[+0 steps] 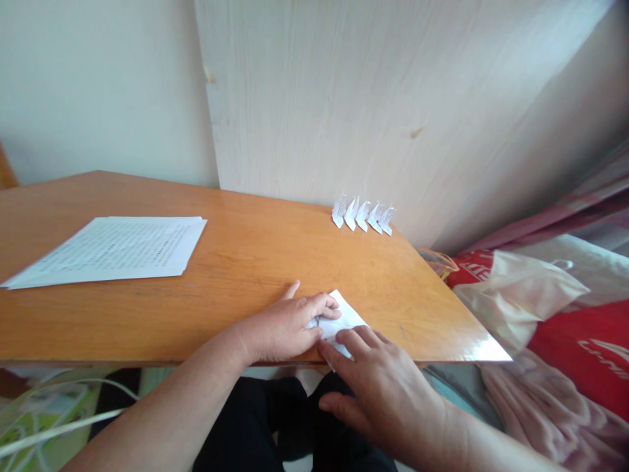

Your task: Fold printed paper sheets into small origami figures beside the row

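A small folded piece of white paper (346, 313) lies at the front edge of the wooden table, one pointed corner facing away from me. My left hand (289, 326) is closed over its left side, with the fingers curled onto the paper and one finger sticking out at the back. My right hand (381, 370) rests its outstretched fingertips on the paper's near right side. Its thumb is held apart, below the table edge. The hands cover part of the paper, so its full shape is hidden.
A stack of printed sheets (122, 248) lies on the left of the table (246, 262). Several small folded paper pieces (362, 215) stand in a row at the back, near the wall panel (314, 98). Bags (521, 295) and cloth (521, 393) are off the right edge.
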The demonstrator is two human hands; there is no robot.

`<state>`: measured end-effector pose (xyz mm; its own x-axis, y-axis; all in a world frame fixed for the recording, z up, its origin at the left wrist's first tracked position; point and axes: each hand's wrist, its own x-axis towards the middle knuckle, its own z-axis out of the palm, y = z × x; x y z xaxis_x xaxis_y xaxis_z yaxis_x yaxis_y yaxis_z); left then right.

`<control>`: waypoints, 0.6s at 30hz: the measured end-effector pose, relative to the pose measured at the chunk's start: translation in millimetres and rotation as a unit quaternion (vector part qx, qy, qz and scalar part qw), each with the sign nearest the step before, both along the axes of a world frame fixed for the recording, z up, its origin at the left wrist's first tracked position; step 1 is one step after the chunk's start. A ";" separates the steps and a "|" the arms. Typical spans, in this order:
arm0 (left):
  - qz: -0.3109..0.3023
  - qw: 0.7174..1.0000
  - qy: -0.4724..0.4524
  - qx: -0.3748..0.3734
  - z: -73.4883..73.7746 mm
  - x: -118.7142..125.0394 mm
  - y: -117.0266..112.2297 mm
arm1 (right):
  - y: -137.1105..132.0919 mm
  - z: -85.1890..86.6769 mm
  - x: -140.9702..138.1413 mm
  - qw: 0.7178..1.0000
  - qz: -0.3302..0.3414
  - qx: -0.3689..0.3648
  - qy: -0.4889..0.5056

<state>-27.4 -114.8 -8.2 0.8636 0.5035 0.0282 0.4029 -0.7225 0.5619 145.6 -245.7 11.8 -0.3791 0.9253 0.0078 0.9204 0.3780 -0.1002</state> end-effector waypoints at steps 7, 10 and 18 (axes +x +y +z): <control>-0.013 1.000 -0.006 -0.013 6.0 -1.0 -2.1 | 20.5 9.0 19.0 0.989 -0.045 -0.019 0.143; -0.016 1.000 0.000 -0.015 7.4 -1.0 -2.3 | 34.9 4.0 22.2 0.975 -0.071 -0.071 0.199; -0.024 0.999 -0.003 -0.026 4.2 -1.0 1.8 | 60.6 7.0 10.7 0.946 -0.145 -0.220 0.187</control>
